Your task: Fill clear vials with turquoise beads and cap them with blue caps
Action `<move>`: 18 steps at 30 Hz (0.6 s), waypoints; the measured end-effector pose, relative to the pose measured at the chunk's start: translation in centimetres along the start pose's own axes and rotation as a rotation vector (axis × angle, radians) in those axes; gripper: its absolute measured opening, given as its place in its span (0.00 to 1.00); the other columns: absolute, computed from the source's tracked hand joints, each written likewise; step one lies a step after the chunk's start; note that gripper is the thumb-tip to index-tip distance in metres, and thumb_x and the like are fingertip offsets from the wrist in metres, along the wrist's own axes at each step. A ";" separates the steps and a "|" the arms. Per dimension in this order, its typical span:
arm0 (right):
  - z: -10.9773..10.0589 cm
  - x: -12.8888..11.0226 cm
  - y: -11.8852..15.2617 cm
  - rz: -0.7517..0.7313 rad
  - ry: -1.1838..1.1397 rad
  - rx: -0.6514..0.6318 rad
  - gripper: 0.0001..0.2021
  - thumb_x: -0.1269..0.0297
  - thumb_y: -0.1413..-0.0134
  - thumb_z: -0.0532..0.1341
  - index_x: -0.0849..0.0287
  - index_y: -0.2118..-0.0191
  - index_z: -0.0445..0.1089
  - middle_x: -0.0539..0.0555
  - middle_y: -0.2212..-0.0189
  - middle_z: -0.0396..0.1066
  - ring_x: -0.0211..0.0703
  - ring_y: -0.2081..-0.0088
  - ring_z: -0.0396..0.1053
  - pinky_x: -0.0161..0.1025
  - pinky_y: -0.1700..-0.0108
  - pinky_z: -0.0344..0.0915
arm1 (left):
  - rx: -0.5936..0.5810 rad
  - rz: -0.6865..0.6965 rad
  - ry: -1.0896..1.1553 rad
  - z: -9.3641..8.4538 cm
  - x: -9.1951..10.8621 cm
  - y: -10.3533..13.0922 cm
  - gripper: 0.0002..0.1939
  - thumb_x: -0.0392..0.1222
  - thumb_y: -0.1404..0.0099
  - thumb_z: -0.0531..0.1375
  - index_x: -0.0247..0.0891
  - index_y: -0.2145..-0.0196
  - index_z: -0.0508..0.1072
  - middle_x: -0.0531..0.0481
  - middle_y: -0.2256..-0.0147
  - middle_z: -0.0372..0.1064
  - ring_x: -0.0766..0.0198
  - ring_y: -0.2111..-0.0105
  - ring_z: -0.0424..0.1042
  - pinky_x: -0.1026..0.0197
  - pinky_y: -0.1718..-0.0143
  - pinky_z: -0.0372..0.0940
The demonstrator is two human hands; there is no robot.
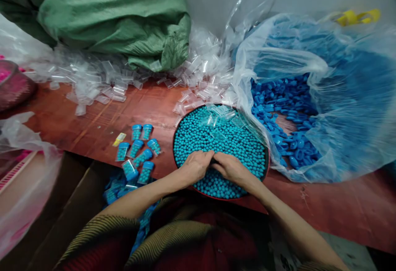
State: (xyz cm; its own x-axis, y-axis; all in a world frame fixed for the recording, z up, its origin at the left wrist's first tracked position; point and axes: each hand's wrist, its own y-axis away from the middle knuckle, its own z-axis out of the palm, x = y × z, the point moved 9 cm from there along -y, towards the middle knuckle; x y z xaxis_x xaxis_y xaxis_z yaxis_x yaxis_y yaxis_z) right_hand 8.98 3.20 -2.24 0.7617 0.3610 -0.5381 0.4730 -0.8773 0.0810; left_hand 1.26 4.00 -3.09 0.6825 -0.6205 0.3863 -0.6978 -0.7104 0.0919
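Observation:
A round tub of small turquoise balls (192,133) stands at the front of the table, with several clear plastic tubes (213,116) lying on top of the balls at its far side. Over the middle of this tub my left hand (198,164) and my right hand (230,167) meet, fingertips close together. Both have their fingers curled and closed; whatever is between them is hidden from view. Left of the tub lie several small clear tubes filled with balls and closed with blue caps (147,166).
Clear empty tubes (93,77) are heaped along the back, beneath a green sack (123,19). At right a large clear bag (349,97) holds blue caps (284,97). A yellow label (119,139) lies left; pink items fill a bowl (14,85). More filled tubes (116,190) sit below the edge.

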 end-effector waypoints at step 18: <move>-0.5 0.0 -2.8 -0.121 0.078 0.140 0.20 0.74 0.42 0.49 0.63 0.45 0.63 0.60 0.58 0.71 0.45 0.57 0.69 0.42 0.55 0.67 | 0.260 0.081 -0.168 -1.1 0.2 -0.3 0.15 0.28 0.37 0.45 0.30 0.55 0.65 0.34 0.53 0.66 0.50 0.47 0.63 0.46 0.49 0.62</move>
State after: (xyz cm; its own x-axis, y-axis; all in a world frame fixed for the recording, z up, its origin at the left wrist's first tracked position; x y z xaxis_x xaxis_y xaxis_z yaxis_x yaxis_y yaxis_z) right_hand 7.86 5.77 -2.01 0.7376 0.4852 -0.4697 0.5014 -0.8594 -0.1003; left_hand 1.35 4.47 -2.02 0.6687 -0.7090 0.2239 -0.6868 -0.7044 -0.1793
